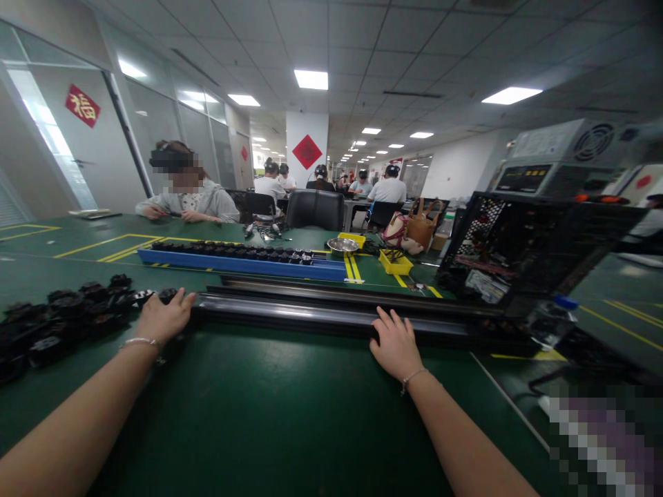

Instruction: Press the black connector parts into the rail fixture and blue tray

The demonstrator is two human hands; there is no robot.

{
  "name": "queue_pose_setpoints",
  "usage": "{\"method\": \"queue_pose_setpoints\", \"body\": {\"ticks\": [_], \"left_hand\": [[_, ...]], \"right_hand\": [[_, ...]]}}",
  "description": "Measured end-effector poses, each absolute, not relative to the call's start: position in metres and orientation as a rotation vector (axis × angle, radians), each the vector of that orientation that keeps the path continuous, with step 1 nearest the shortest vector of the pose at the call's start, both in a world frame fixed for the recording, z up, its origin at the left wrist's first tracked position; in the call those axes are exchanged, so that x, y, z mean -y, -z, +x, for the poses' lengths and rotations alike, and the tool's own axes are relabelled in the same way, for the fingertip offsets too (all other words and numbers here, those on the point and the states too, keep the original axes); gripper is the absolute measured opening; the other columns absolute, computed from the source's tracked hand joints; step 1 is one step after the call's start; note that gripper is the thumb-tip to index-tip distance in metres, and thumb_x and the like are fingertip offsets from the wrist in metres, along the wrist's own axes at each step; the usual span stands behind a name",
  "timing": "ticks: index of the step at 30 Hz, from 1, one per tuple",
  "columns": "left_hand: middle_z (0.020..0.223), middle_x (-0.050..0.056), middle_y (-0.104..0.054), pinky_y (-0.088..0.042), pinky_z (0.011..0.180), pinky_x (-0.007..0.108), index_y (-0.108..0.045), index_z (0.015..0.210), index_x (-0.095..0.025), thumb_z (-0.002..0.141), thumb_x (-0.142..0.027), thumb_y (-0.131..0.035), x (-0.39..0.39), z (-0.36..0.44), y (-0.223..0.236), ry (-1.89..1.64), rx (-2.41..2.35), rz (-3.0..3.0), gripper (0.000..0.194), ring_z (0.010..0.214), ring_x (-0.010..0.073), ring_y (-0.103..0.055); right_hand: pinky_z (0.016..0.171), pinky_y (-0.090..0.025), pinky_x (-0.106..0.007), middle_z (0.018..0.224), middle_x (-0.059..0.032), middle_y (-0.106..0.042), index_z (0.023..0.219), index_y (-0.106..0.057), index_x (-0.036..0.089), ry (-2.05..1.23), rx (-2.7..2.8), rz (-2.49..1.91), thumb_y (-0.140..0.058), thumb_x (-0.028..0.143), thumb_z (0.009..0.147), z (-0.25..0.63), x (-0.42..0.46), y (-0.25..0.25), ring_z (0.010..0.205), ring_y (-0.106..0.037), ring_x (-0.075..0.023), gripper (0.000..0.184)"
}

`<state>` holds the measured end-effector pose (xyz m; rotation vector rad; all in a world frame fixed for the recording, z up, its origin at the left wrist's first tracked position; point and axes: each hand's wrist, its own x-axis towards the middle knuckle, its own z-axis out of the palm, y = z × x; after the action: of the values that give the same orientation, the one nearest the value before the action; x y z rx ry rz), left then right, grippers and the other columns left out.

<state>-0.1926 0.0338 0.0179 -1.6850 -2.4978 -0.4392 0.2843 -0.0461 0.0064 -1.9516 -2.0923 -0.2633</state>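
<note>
A long black rail with a shiny channel lies across the green table in front of me. At its left end is my left hand, its fingers curled; what they hold, if anything, is hidden under the hand. My right hand grips the rail's near edge right of the middle, the fingers over the top and the thumb on the near side. Left of my left hand spreads a pile of small black parts. Another dark rail runs just behind the first.
Behind the rails stands a blue tray with a row of black parts. Farther back are a metal bowl and a yellow bin. An opened computer case stands at right. A person sits across the table at left.
</note>
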Motion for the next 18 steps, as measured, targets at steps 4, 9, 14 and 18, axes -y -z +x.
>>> {"method": "queue_pose_setpoints", "body": {"ticks": [4, 9, 14, 18], "left_hand": [[0.147, 0.016, -0.023, -0.023, 0.101, 0.049, -0.037, 0.137, -0.023, 0.086, -0.057, -0.019, -0.025, -0.208, -0.020, 0.450, 2.467, -1.500, 0.063, 0.133, 0.0378, -0.017], [0.151, 0.011, -0.017, -0.014, 0.101, 0.058, -0.036, 0.136, -0.026, 0.084, -0.060, -0.007, -0.020, -0.241, -0.024, 0.428, 2.556, -1.271, 0.068, 0.136, 0.0357, -0.005], [0.151, 0.013, -0.016, -0.015, 0.096, 0.062, -0.040, 0.135, -0.025, 0.078, -0.065, 0.006, -0.016, -0.274, -0.024, 0.330, 2.724, -1.175, 0.083, 0.135, 0.0383, -0.006], [0.151, 0.008, -0.020, -0.017, 0.093, 0.066, -0.036, 0.135, -0.033, 0.075, -0.069, -0.002, -0.014, -0.284, -0.024, 0.277, 2.851, -1.160, 0.078, 0.133, 0.0392, -0.011]], "right_hand": [[0.105, -0.018, -0.052, 0.144, -0.0043, -0.036, 0.105, -0.059, 0.020, 0.262, 2.090, -1.947, -0.045, 0.025, 0.077, 0.284, 0.046, -0.006, 0.132, -0.026, -0.0298, 0.032], [0.105, -0.018, -0.052, 0.144, -0.0042, -0.036, 0.107, -0.059, 0.020, 0.247, 2.099, -1.955, -0.045, 0.026, 0.077, 0.285, 0.046, -0.007, 0.132, -0.026, -0.0298, 0.033], [0.106, -0.018, -0.052, 0.144, -0.0045, -0.036, 0.108, -0.059, 0.021, 0.227, 2.104, -1.962, -0.045, 0.026, 0.077, 0.284, 0.047, -0.008, 0.132, -0.026, -0.0296, 0.034], [0.106, -0.020, -0.050, 0.142, -0.0035, -0.039, 0.111, -0.058, 0.023, 0.191, 2.097, -1.908, -0.046, 0.028, 0.077, 0.287, 0.046, -0.010, 0.132, -0.028, -0.0280, 0.036]]}}
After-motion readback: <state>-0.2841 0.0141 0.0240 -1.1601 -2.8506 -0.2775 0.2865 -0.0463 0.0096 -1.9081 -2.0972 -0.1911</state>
